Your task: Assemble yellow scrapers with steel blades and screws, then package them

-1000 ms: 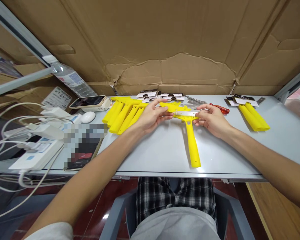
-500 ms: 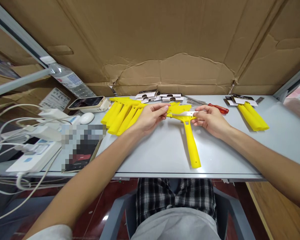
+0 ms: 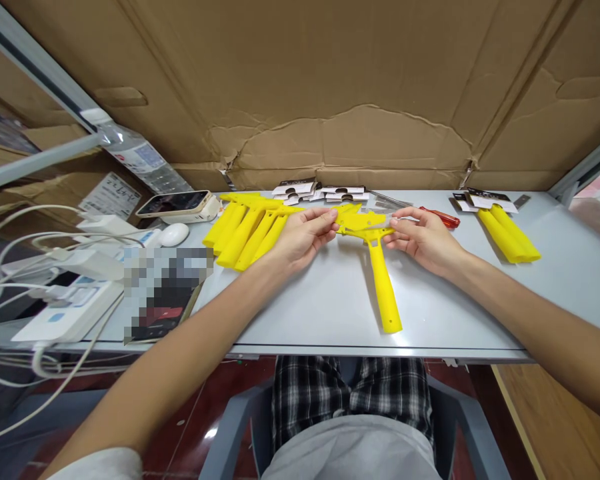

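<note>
A yellow plastic scraper [image 3: 386, 287] is held up over the table in front of me, its wide head at the top and its handle pointing down toward the front edge. My left hand [image 3: 310, 237] pinches the left end of the head between thumb and fingers. At the right end, my right hand [image 3: 417, 240] grips with thumb and fingertips. Just behind the head are more yellow plastic pieces [image 3: 353, 212], partly covered by it. Several yellow scraper handles [image 3: 250, 233] lie side by side to the left, close to my left hand.
Two yellow scrapers [image 3: 507, 233] with black-and-white cards lie at right. A red-handled screwdriver [image 3: 443, 218] rests behind my right hand. White card packs [image 3: 345, 193] line the back by a cardboard wall [image 3: 340, 80]. At left are a phone [image 3: 175, 203], mouse [image 3: 173, 234], power strip [image 3: 73, 313] and bottle [image 3: 143, 157].
A shiny metal strip showed along the scraper head between my hands before; now I hardly see it, and the head has tipped slightly. Both hands stay nearly in place.
</note>
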`<move>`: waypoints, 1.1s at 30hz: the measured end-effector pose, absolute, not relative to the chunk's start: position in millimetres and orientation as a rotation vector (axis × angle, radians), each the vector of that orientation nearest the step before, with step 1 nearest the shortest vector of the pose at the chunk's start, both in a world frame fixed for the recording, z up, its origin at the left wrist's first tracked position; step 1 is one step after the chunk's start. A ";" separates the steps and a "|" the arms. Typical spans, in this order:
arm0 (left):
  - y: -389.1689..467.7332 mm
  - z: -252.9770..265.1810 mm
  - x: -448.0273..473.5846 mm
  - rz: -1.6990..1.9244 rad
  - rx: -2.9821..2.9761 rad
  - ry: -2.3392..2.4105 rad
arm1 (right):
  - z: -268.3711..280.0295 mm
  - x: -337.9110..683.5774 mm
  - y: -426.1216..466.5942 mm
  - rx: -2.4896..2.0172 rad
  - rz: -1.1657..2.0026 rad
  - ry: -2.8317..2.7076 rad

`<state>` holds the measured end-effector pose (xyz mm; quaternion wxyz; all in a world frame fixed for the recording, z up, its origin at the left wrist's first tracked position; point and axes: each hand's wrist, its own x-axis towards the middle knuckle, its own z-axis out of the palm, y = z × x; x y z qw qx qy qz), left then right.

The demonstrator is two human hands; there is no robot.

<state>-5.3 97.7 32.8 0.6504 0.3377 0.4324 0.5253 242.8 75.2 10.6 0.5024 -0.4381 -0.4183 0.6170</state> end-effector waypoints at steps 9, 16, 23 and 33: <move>94.3 24.1 0.7 1.160 0.771 0.964 | 6.9 243.5 76.6 -1.026 1.508 -1.014; 94.2 30.1 -5.7 1.223 0.859 0.967 | 10.9 240.6 75.0 -1.110 1.455 -1.001; 96.7 20.9 -8.1 1.294 1.117 1.010 | 12.0 240.3 74.2 -1.124 1.458 -1.007; 95.6 18.1 -8.3 1.253 1.442 1.124 | 8.3 241.9 74.4 -1.081 1.471 -1.022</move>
